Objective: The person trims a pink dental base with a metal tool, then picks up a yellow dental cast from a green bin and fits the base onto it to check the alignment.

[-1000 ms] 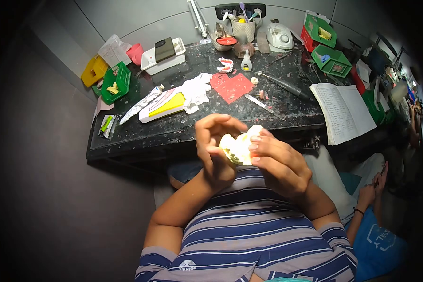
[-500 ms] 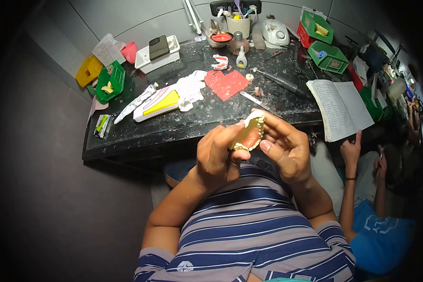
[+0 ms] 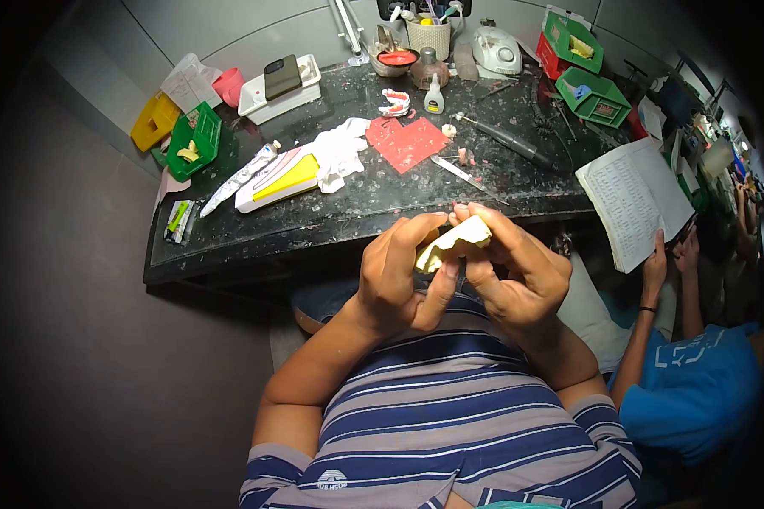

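Between my two hands, in front of my chest, is a pale yellow dental cast [image 3: 460, 239], tilted so that its plain outer side faces up. My left hand [image 3: 396, 273] grips its left end, thumb below and fingers along the far edge. Around the right end, the fingers and thumb of my right hand [image 3: 522, 270] are closed. The pink palate area is hidden in this pose. On the bench beyond lie a red wax sheet [image 3: 407, 144], a flat-bladed tool [image 3: 458, 173] and a white and pink denture model [image 3: 395, 103].
The black bench [image 3: 255, 233] holds a yellow-and-white box [image 3: 280, 184], a foil tube [image 3: 238, 180], a handpiece [image 3: 514, 142], a small bottle [image 3: 434, 96] and green bins [image 3: 598, 102]. At right, a person in a blue shirt [image 3: 696, 394] holds an open notebook [image 3: 632, 199].
My hands have turned the cast over, so its toothed, pink inner side no longer shows. The person at right has drawn the notebook off the bench edge toward themselves.
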Demonstrator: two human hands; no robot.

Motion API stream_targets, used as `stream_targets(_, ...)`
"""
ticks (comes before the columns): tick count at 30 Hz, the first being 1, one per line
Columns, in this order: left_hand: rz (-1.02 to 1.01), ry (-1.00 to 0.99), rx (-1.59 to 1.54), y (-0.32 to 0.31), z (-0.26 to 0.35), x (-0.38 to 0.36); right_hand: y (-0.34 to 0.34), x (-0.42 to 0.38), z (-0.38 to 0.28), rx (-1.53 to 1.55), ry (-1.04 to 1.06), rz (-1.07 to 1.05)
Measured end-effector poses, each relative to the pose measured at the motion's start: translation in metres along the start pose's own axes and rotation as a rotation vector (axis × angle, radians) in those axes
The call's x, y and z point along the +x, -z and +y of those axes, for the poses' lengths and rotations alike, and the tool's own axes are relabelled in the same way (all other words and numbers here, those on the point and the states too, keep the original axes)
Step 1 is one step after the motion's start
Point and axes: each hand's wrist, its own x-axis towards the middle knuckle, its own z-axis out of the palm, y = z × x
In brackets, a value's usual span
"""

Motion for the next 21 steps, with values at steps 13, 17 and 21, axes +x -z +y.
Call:
stream_targets(13, 0.003, 0.149, -0.078, -0.0041, 0.0094, 0.0023, -0.0069, -0.0068, 0.0038, -0.023, 0.052, 0.045)
stream_targets(17, 0.019, 0.198, -0.129, -0.0053, 0.0094, 0.0002, -0.0075, -0.0059, 0.0014, -0.055, 0.070, 0.032)
stream_targets(21, 0.027, 0.168, -0.134, -0.0051, 0.0064, -0.0018, -0.0086, -0.0056, 0.0000, -0.019, 0.045, 0.026)
